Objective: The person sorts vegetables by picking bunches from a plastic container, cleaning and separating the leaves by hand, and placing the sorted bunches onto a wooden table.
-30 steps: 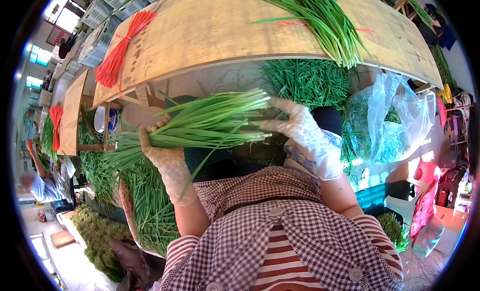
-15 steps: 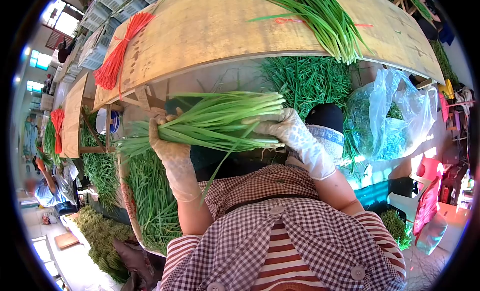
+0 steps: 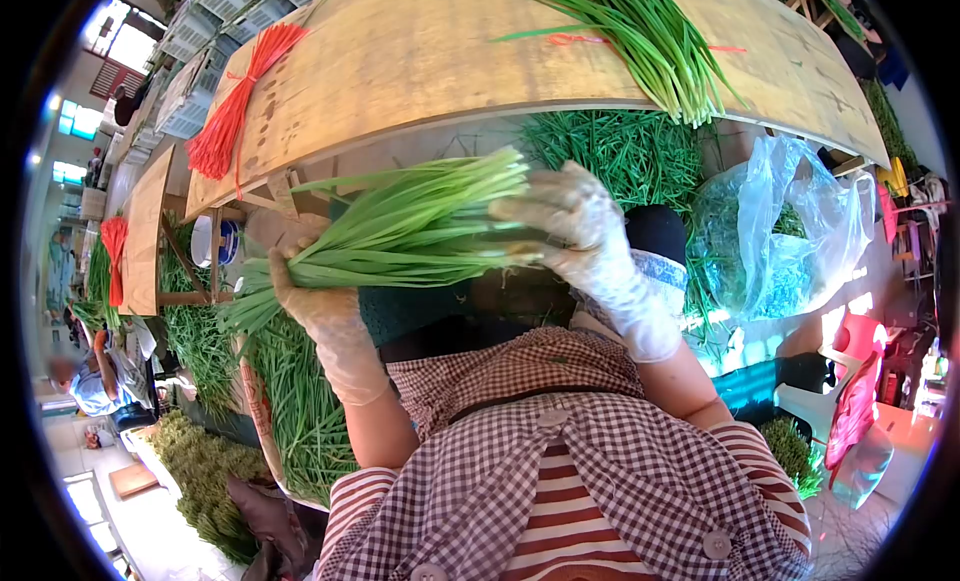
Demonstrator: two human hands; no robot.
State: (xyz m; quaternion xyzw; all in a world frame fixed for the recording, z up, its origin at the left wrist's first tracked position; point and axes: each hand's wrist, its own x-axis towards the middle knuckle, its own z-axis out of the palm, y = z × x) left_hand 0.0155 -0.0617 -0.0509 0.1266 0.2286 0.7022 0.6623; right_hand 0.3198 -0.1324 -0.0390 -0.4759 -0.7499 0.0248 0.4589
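Sideways in front of me lies a bunch of garlic chives (image 3: 420,226), its pale stalk ends to the right and its green leaves drooping left. My left hand (image 3: 318,306), in a thin whitish glove, wraps round the leafy part and holds it up. At the stalk ends is my right hand (image 3: 590,231), gloved too, with fingers stretched out along them and slightly blurred; it seems to touch the ends. Below my left arm, more loose chives (image 3: 305,401) fill a container.
On the wooden table (image 3: 420,51) ahead lie a chive bunch (image 3: 650,51) over a red tie and a bundle of red ties (image 3: 240,101). Under it are a heap of greens (image 3: 620,156) and a clear plastic bag (image 3: 775,231). A person (image 3: 95,376) works at far left.
The bunch has shifted slightly left, its upper stalks now tilted up and spread apart from the lower ones. My right hand has loosened from round the ends, its fingers straighter.
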